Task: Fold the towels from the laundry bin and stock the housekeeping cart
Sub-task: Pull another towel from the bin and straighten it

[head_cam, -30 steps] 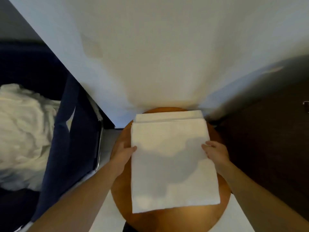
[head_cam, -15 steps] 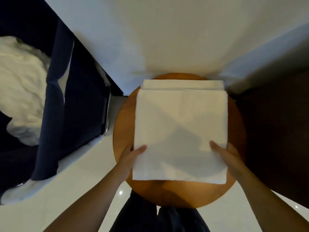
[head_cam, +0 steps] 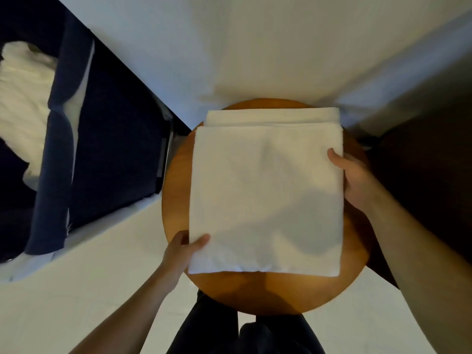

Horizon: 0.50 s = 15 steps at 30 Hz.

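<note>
Right hand (head_cam: 357, 180) shifted up the edge, both hands' fingers pinching one folded towel (head_cam: 265, 198), left hand (head_cam: 181, 254) near corner.

Dim, warm indoor light falls from above, casting a soft grey shadow across the lower right of the white towel (head_cam: 265, 195) and a darker one on the tabletop (head_cam: 255, 292) below it. Wide-angle distortion bends the frame edges. The upper left is nearly black; detail is soft throughout.

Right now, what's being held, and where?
The folded towel: left hand pinches its near-left corner, right hand grips its right edge.
</note>
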Available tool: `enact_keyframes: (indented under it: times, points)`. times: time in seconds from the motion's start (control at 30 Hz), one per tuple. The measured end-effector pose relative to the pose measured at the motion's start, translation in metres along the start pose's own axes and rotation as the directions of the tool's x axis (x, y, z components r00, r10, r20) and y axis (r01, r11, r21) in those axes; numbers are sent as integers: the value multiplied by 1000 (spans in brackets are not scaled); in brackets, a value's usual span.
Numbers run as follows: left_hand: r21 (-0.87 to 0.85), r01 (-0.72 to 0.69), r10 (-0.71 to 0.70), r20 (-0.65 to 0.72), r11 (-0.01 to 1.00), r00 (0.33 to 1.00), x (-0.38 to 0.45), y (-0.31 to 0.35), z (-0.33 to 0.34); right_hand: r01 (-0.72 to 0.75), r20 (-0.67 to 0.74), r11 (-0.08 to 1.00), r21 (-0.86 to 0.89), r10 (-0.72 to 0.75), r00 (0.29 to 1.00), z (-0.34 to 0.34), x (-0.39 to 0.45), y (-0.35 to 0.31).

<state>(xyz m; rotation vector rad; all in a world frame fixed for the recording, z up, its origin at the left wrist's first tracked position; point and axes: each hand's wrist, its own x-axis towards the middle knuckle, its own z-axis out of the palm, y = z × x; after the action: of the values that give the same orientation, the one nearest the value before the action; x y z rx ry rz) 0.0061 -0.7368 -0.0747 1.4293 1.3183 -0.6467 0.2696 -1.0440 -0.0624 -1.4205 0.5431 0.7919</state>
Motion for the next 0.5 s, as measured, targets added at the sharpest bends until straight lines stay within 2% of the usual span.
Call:
enact_keyframes:
  times: [0.07, 0.23, 0.37, 0.5]
  points:
    - [-1, 5, -5, -64, 1000, 998, -1, 1, 3, 18, -26, 999, -33, -19, 999, 6, 12, -7]
    - [-182, 12, 6, 98, 983, 995, -9, 14, 1, 48, -97, 996, -79, -56, 994, 19, 16, -8]
    - [-172, -56, 94, 224, 984, 970, -19, 34, 1, 148, -187, 969, -196, -186, 965, 25, 1, -4]
    - [-174, -104, 145, 247, 979, 958, -33, 50, -5, 230, -208, 917, -327, -307, 929, 28, -11, -13]
